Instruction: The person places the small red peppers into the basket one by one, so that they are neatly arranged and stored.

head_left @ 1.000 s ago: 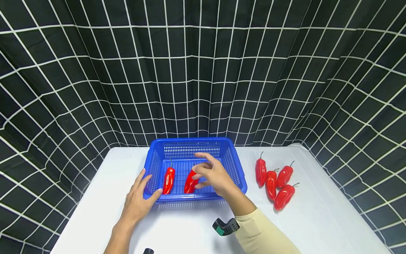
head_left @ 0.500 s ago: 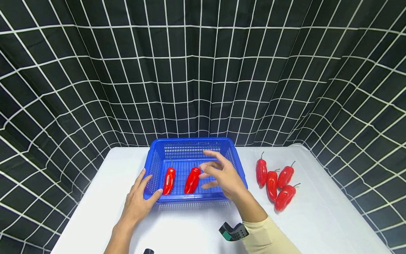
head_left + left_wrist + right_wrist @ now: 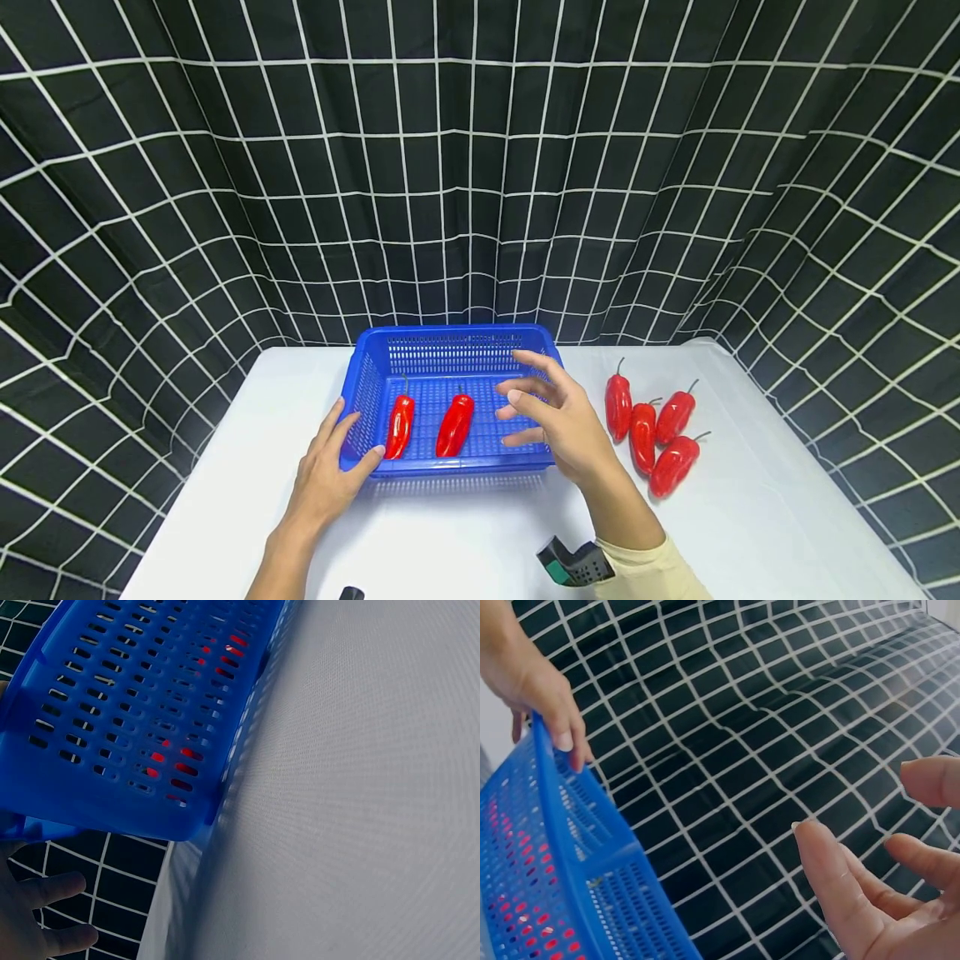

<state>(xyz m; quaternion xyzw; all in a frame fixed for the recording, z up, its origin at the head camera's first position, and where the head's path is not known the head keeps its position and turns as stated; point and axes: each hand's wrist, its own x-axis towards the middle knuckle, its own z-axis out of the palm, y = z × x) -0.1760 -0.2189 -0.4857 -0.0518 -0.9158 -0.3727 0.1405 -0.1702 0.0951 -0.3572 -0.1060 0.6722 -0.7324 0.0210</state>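
A black cloth with a white grid hangs behind and beside a white table [image 3: 450,542]. From the head view, a blue basket [image 3: 459,332] with slotted walls stands on it, holding two glossy red peppers: the left pepper [image 3: 400,428] lies lengthwise, smooth and narrow, with a thin stem; the right pepper [image 3: 454,428] leans slightly and is broader at its stem end. Four more red peppers [image 3: 642,437], plump and shiny with curved stems, lie close together on the table, right of the basket. The left hand [image 3: 326,471] rests at the basket's near left corner, thumb on the rim, fingers parted. The right hand [image 3: 562,421] hangs over the basket's right side, its fingers spread and slightly bent.

In the left wrist view, red shows through the wall's lower slots; two straight fingers [image 3: 56,889] stand apart below the basket.

In the right wrist view, the right thumb and fingers are well separated, and red again shows through the slots.
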